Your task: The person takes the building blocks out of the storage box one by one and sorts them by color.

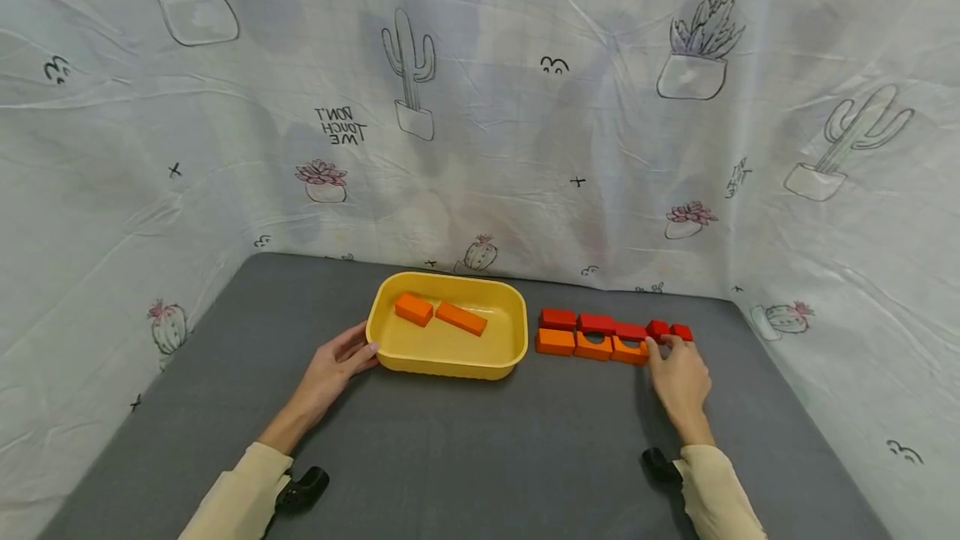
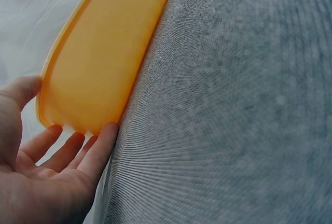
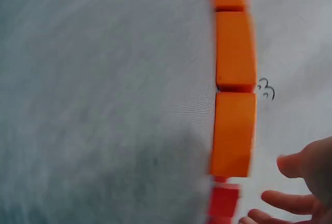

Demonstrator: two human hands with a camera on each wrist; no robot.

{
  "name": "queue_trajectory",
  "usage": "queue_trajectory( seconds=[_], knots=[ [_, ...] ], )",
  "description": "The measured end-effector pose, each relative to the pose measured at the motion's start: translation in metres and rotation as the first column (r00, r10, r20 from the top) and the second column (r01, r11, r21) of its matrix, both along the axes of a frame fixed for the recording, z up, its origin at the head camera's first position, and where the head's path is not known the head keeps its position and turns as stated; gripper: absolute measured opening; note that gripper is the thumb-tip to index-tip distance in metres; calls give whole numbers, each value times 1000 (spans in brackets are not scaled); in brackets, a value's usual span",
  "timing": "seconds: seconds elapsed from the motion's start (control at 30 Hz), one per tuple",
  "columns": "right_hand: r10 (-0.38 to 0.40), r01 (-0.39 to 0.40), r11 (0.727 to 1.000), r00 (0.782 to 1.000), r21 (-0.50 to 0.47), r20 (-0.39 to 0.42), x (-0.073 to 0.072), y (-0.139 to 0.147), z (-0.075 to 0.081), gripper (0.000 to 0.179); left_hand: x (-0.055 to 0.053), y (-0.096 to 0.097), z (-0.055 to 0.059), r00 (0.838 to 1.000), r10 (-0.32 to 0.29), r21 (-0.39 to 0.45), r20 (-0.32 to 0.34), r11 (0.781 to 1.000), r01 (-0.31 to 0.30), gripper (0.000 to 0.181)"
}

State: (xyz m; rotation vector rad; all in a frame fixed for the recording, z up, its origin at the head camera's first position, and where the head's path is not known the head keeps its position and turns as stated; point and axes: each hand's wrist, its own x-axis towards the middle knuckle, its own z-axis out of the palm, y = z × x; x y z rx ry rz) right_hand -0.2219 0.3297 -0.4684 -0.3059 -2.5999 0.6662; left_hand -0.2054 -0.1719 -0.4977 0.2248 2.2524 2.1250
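My left hand (image 1: 335,365) is at the left end of a yellow plastic tray (image 1: 450,367). In the left wrist view, the fingertips and thumb of that hand touch the tray's outer wall and rim (image 2: 93,68). Two orange blocks (image 1: 414,309) lie inside the tray, one of them longer and thinner. My right hand (image 1: 681,377) is beside the right end of a row of orange blocks (image 1: 556,342), two with a curved cut-out. In the right wrist view, its thumb and fingers are spread, apart from the nearest orange block (image 3: 233,133), with nothing between them.
A row of several red blocks (image 1: 558,318) stands just behind the orange row, right of the tray. All of it is on a dark grey tabletop (image 1: 480,457). A white cloth with cactus drawings (image 1: 480,107) hangs behind and at both sides of the table.
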Motion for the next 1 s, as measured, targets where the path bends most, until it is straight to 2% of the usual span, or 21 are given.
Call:
queue_trajectory(
  seconds=[0.07, 0.1, 0.17, 0.23, 0.3, 0.4, 0.47, 0.57, 0.67, 0.77, 0.83, 1.0],
  knots=[
    [-14, 24, 995, 994, 97, -108, 1, -12, 6, 37, 0, -1, 1, 1000, 7, 1, -3, 1000, -7, 65],
    [4, 15, 992, 989, 124, -149, 1, -18, 9, 34, 0, -1, 1, 1000, 9, 0, -5, 1000, -9, 64],
    [85, -53, 988, 972, 148, -217, 1, -33, 17, 29, 1, -2, 2, 1000, 7, -5, -7, 1000, -7, 64],
    [187, -142, 974, 944, 176, -270, 0, -49, 23, 26, 1, -2, 2, 1000, 6, -5, -4, 1000, -6, 64],
    [289, -237, 951, 906, 197, -309, -2, -67, 29, 25, 1, -1, 1, 1000, 4, -10, -1, 1000, -4, 64],
    [414, -362, 908, 853, 212, -318, -6, -94, 36, 24, 1, -1, 1, 1000, -1, -15, 4, 1000, 1, 65],
    [479, -437, 877, 830, 202, -285, -8, -114, 40, 23, 0, 0, 1, 1000, -2, -18, 1, 1000, 2, 64],
    [562, -542, 826, 807, 154, -181, -15, -144, 42, 24, 1, -2, 1, 1000, 5, -18, -5, 1000, -5, 63],
    [629, -625, 775, 777, 94, -24, -25, -174, 37, 28, 2, -3, 1, 1000, 15, -16, -10, 1000, -15, 62],
    [654, -669, 737, 742, 98, 148, -37, -198, 26, 28, 2, -2, 0, 1000, 13, -16, -10, 1000, -13, 62],
    [641, -677, 725, 731, 128, 236, -46, -210, 19, 27, 3, -1, 0, 1000, 2, -14, -2, 1000, -2, 62],
    [579, -663, 720, 736, 202, 351, -63, -228, 14, 29, 2, 1, 1, 1000, 9, -4, 8, 1000, -9, 61]
  ],
)
